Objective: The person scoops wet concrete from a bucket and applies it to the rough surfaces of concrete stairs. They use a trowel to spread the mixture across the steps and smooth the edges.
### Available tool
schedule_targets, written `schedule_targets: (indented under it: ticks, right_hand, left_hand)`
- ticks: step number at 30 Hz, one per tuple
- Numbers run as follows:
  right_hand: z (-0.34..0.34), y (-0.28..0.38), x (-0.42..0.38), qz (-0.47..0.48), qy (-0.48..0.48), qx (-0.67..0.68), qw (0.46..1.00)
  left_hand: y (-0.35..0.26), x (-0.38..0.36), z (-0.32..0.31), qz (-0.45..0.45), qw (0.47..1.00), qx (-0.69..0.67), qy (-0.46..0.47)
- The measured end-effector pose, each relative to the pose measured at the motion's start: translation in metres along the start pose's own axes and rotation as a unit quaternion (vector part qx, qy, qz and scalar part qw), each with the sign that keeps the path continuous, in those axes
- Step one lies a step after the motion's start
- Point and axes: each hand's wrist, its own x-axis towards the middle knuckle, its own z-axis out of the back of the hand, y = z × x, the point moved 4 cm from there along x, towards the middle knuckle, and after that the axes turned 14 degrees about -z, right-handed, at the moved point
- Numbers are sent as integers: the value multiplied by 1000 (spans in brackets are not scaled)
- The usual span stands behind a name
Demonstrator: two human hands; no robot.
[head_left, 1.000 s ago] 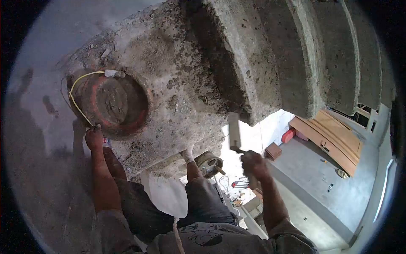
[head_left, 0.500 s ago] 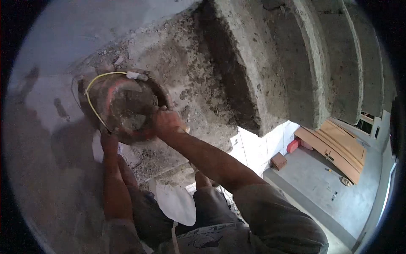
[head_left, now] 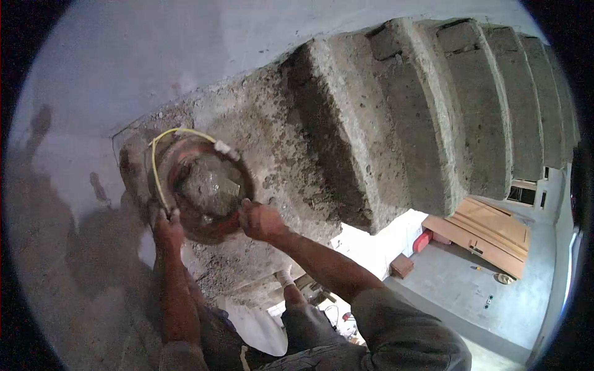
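A round, dirty bucket (head_left: 250, 179) with reddish-orange on its inner wall stands on the rough concrete landing. Wet grey mortar (head_left: 207, 185) lies in it, with a flat, pale piece showing at the mortar's right side. A yellow curved handle (head_left: 156, 164) arcs over the far left of the rim and ends in a whitish wrapped part. My left hand (head_left: 168, 234) is closed at the near left of the bucket, where the handle meets the rim. On the near right, my right hand (head_left: 263, 221) grips the rim, fingers curled over it.
Rough concrete stairs (head_left: 396, 123) rise to the right. A smooth grey wall (head_left: 124, 80) bounds the far side. Down at the right are wooden door panels (head_left: 486, 235), a brick-coloured block (head_left: 402, 266) and a red object (head_left: 422, 241) on a lower floor.
My view has shifted, so the bucket and both hands sit lower and more to the right in the picture. More of the mortar shows inside. Both hands stay at the bucket.
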Motion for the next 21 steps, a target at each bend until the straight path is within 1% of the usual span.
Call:
schedule_targets:
  ticks: [1, 2, 3, 4, 5, 6, 7, 8, 9, 10, 11, 12, 13, 14, 15, 16, 18, 19, 20, 21]
  right_hand:
    - [21, 1, -10, 34, -37, 46, 998]
    - [41, -1, -14, 37, -44, 44, 997]
    - [58, -4, -17, 41, 12, 84, 995]
    - [73, -11, -18, 46, 69, 124, 989]
    - [91, -20, -16, 76, 97, 138, 983]
    - [114, -31, -10, 106, 124, 151, 975]
    - [135, -55, 2, 96, 143, 198, 965]
    - [166, -79, 17, 39, 136, 238, 961]
    - [197, -103, 31, -16, 125, 282, 951]
    - [227, -127, 45, -69, 109, 328, 936]
    - [264, -163, 70, 16, 104, 357, 928]
    - [291, -189, 84, -11, 36, 412, 911]
    - [318, -215, 98, -32, -36, 462, 886]
    - [340, -214, 88, -29, -90, 528, 844]
    - [343, -221, 75, -30, -91, 530, 842]
    - [340, -227, 51, -6, -101, 445, 890]
    - [325, -218, 4, -47, -70, 340, 937]
    - [304, -208, -22, -111, -35, 332, 936]
    - [272, -222, -36, -179, -28, 301, 936]
    - [241, -236, -50, -246, -15, 269, 931]
  left_hand:
    - [17, 0, -5, -62, 992, 91, -59]
    - [20, 5, 2, -2, 1000, 5, -6]
    - [22, 8, 4, -5, 1000, 4, -14]
    - [36, 5, -1, 57, 997, -43, 16]
    - [49, 0, -6, 122, 988, -85, 43]
    - [60, -4, -13, 135, 987, -72, 42]
    - [71, -5, -21, 132, 989, -50, 38]
    - [86, -8, -30, 97, 995, -16, 21]
    - [94, -7, -38, 37, 998, 46, 25]
    - [95, -5, -41, -32, 989, 135, 43]
    - [70, -3, -33, -90, 954, 268, 96]
    - [40, -1, -22, -154, 896, 396, 130]
    - [31, 1, -13, -49, 961, 247, 114]
    - [37, 2, -16, 0, 980, 168, 108]
    - [43, 3, -18, 52, 990, 91, 95]
    - [70, -1, -38, 138, 988, 32, 69]
    - [86, -17, -52, 233, 971, -41, 39]
    - [79, -14, -49, 139, 987, 44, 70]
    - [71, -10, -42, 42, 985, 132, 98]
    - [47, -4, -21, 46, 986, 135, 92]
